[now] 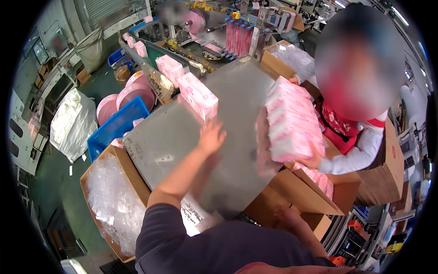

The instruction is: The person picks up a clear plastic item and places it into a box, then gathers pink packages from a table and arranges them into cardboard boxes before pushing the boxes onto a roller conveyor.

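Note:
My left hand (211,136) is stretched out over the grey metal table, fingers apart, right by the near end of a pink-and-white tissue pack (198,96). I cannot tell whether the fingertips touch it. Behind that pack stands another tissue pack (170,68) at the end of the conveyor. Low on the right, my right hand (288,216) is at an opened cardboard box (273,196); its fingers are too unclear to read. Across the table a co-worker holds a stacked block of tissue packs (294,119) between both hands, above a carton with more pink packs (319,180).
The metal table (182,146) lies between us. To the left are a carton of clear plastic bags (114,201), a blue crate (116,125), pink film rolls (136,96) and a white sack (73,123). Flattened cartons (381,169) are stacked at right; a packing machine (237,36) stands behind.

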Available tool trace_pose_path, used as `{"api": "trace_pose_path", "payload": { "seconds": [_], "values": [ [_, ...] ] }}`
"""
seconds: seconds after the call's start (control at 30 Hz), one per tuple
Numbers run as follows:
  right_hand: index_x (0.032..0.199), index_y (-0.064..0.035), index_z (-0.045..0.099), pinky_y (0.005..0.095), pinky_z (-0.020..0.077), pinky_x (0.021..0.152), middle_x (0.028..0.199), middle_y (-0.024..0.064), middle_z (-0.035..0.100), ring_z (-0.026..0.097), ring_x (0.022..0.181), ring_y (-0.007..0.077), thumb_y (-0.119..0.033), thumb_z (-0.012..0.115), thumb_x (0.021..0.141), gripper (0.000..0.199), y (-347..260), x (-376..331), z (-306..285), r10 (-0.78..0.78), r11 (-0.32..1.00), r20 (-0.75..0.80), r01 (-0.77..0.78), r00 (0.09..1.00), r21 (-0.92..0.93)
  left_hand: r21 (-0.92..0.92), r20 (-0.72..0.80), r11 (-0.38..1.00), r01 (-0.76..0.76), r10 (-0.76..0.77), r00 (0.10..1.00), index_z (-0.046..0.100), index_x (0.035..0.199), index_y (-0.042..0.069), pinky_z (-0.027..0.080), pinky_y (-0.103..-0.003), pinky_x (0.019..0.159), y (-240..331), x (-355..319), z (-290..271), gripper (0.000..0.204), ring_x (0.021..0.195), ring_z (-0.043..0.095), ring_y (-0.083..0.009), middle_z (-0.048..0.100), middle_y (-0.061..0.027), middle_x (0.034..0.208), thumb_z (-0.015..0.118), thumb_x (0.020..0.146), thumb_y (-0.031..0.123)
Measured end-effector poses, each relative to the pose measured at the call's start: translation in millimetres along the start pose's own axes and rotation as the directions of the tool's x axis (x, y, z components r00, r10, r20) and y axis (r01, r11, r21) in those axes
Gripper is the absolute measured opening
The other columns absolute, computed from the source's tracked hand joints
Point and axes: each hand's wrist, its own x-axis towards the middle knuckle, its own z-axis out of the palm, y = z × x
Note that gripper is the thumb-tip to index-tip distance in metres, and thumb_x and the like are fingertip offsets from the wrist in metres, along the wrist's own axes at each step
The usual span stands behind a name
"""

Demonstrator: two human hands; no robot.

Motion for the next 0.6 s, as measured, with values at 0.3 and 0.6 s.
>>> {"api": "trace_pose_path", "payload": {
  "seconds": [0.3,0.6],
  "values": [
    [0.138,-0.0117,0.052,0.0398,0.0538,0.082,0.114,0.0165,0.067,0.066,0.093,0.0303,-0.032,0.061,0.094,0.050,-142,104,-62,-0.276,0.955,0.103,0.284,0.956,-0.084,0.107,0.055,0.982,0.158,-0.165,0.985,0.050,0.140,0.023,0.014,-0.070,0.112,-114,166,20,0.051,0.148,-0.002,-0.0449,0.018,-0.0098,0.161,0.049,0.094,0.046],
    [0.152,-0.0146,0.030,0.0484,0.0476,0.096,0.146,0.0291,0.034,0.048,0.119,0.0446,-0.047,0.064,0.084,0.083,-192,196,-97,-0.184,0.908,-0.572,-0.085,0.799,-0.411,-0.288,0.015,0.920,-0.267,0.283,0.959,0.050,0.139,0.018,0.011,-0.078,0.106,40,56,54,0.054,0.145,0.010,-0.0495,0.026,-0.0156,0.156,0.051,0.094,0.048]
  ]
}}
